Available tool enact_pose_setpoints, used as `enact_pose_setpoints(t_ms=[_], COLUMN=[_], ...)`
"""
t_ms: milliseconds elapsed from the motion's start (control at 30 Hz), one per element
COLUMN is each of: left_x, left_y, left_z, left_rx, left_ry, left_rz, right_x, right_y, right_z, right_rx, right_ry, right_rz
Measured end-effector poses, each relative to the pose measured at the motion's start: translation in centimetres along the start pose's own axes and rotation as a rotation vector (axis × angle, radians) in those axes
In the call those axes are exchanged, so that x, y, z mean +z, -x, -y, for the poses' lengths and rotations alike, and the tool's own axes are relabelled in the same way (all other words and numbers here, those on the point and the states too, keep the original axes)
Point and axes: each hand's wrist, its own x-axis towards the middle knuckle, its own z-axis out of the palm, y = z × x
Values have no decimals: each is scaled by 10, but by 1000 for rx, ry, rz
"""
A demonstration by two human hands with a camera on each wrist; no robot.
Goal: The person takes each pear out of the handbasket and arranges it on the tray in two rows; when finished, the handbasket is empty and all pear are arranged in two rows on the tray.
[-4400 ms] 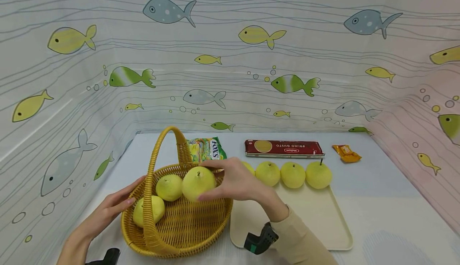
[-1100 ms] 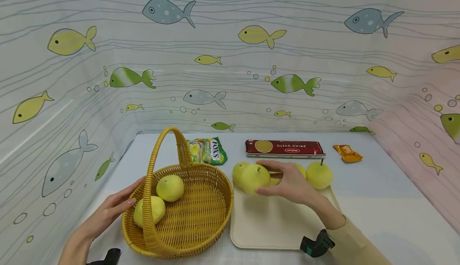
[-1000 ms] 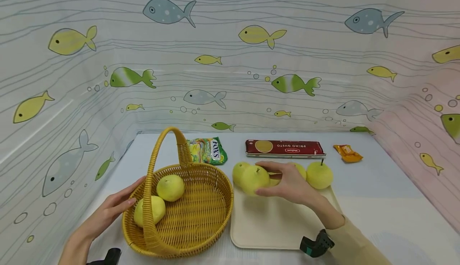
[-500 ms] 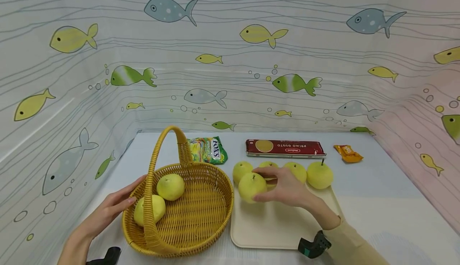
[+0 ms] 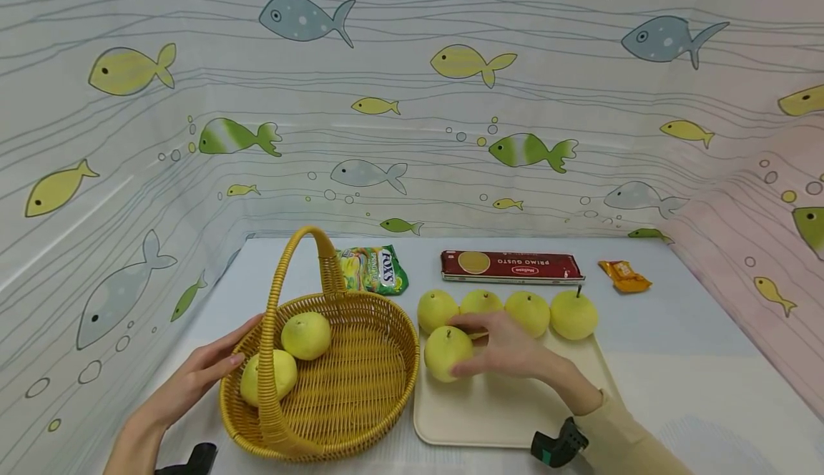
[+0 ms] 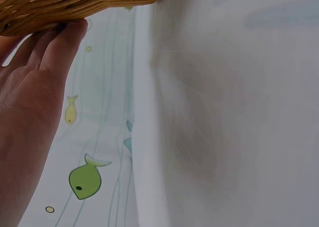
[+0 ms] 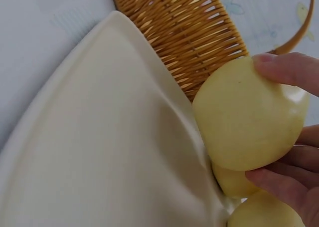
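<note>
My right hand (image 5: 508, 346) holds a pale yellow pear (image 5: 447, 353) between thumb and fingers, low over the left part of the cream tray (image 5: 483, 418). In the right wrist view this pear (image 7: 244, 117) overlaps the basket's side, with the thumb on top and fingers beneath. Several more pears (image 5: 528, 312) stand in a row along the tray's back edge. My left hand (image 5: 196, 375) rests against the left side of the yellow wicker basket (image 5: 360, 403), fingers fairly straight. Two pears (image 5: 305, 335) lie inside the basket's left half. In the left wrist view, fingertips touch the basket's outer wall (image 6: 84, 5).
Behind the basket lies a green Fox's candy bag (image 5: 373, 270). A dark red biscuit pack (image 5: 511, 266) lies behind the pear row, and a small orange packet (image 5: 624, 276) sits to its right. The basket's tall handle (image 5: 270, 332) arches over its left half.
My right hand has carried a pear from over the basket to the tray, then brought it toward me, lower, in front of the row. The left hand keeps its place at the basket.
</note>
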Motion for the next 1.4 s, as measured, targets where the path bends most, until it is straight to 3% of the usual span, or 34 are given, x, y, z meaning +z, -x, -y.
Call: enact_pose_setpoints(t_ms=[633, 1133, 1400], left_x=[0, 0, -1], left_y=[-1, 0, 0], left_z=[-2, 0, 0], left_rx=[24, 32, 48], left_ry=[-18, 15, 13], left_rz=[2, 19, 25], right_x=[2, 4, -1], right_y=[-1, -1, 0], right_z=[-9, -12, -11], right_rx=[-19, -43, -26], right_ry=[-2, 5, -52], right_rz=[119, 132, 154])
